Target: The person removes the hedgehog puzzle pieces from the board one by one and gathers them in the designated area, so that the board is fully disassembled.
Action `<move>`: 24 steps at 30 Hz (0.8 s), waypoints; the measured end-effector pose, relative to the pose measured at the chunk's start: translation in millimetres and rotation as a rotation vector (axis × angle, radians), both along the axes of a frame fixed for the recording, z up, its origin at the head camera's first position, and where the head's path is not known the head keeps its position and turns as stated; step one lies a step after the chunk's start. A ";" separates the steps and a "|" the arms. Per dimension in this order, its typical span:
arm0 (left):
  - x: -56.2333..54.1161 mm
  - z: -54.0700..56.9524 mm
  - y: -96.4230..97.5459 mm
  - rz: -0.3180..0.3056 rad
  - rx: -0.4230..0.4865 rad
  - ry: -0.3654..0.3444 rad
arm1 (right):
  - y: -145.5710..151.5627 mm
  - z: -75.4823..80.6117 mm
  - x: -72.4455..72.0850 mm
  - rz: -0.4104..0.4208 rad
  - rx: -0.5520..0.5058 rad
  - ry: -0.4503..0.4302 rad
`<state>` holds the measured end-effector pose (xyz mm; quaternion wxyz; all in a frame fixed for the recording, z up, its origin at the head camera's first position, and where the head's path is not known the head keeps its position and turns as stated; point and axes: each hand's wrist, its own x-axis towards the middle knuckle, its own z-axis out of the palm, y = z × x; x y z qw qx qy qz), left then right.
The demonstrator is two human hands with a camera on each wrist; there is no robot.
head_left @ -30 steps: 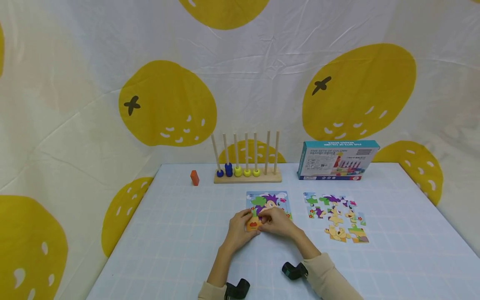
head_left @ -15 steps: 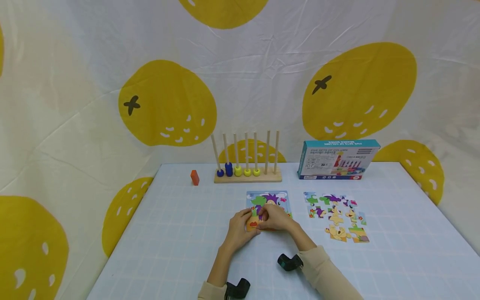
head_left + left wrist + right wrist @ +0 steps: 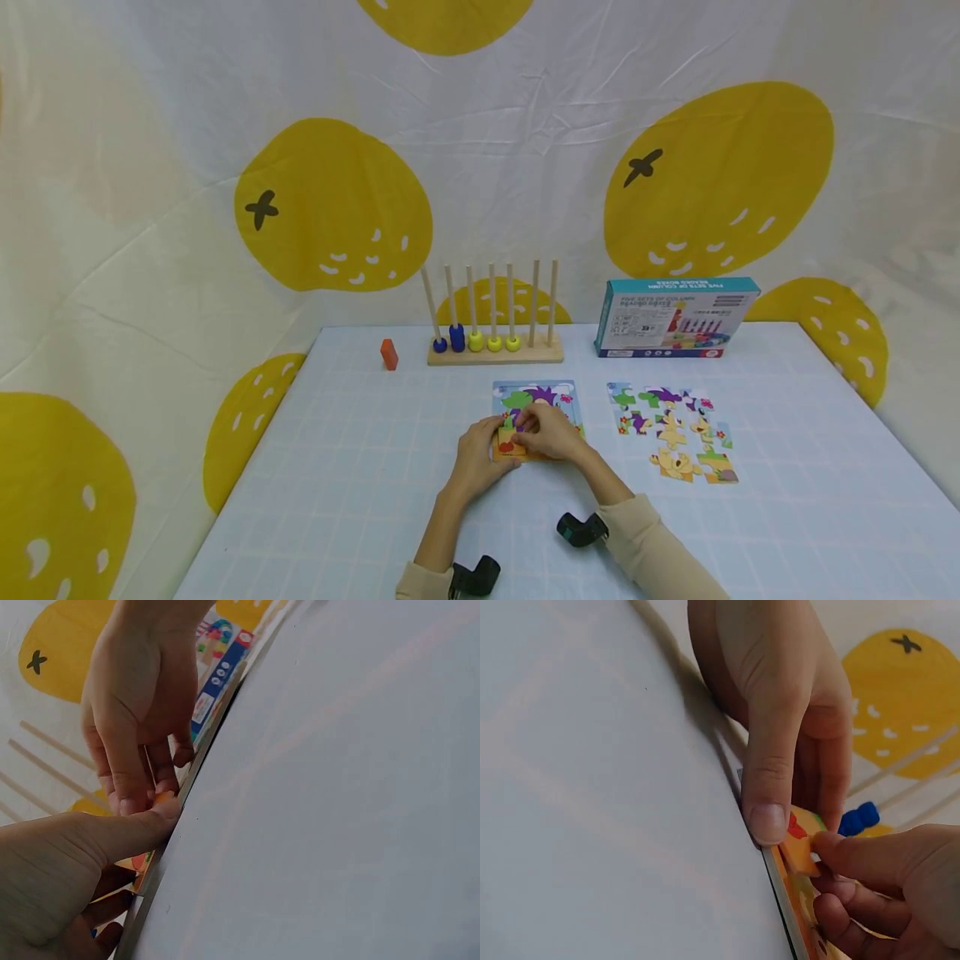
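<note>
A square puzzle board (image 3: 573, 408) with a cartoon purple-haired animal lies at the middle of the table. My left hand (image 3: 476, 454) grips its near left corner, thumb along the front edge and fingers at the left side. Between thumb and fingertips my right hand (image 3: 551, 432) pinches an orange puzzle piece (image 3: 801, 838) with a red patch. That piece sits tilted over the board's near left corner, and the left thumb (image 3: 769, 823) is right beside it. My right hand hides much of the board's right half.
Several loose puzzle pieces (image 3: 675, 467) lie on the table to the right of the board. Behind it stands a wooden peg rack (image 3: 495, 357) with blue and yellow beads. A toy box (image 3: 675, 321) stands at the back right, an orange block (image 3: 388, 355) at the back left.
The orange piece has shifted slightly away from the board's near left corner and shows more of the board beneath it. My right hand has moved slightly with it; the left stays put.
</note>
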<state>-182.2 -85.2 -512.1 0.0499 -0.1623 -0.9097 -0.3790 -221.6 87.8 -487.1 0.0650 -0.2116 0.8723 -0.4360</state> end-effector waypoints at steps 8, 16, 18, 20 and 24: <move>1.9 1.3 0.7 0.006 -0.003 -0.012 | -2.4 -5.8 2.6 0.013 -0.027 0.103; 1.4 0.1 -0.1 0.001 -0.004 0.050 | -2.3 0.5 3.5 0.199 0.030 0.096; 1.0 -0.1 -0.3 0.001 -0.006 0.068 | -2.0 3.5 3.2 0.244 0.037 0.074; 0.7 -0.4 -0.4 0.000 -0.007 0.071 | -1.3 5.9 2.8 0.279 0.057 0.061; 0.1 -1.0 -0.6 -0.005 -0.012 0.057 | 1.6 8.9 1.2 0.323 0.110 0.042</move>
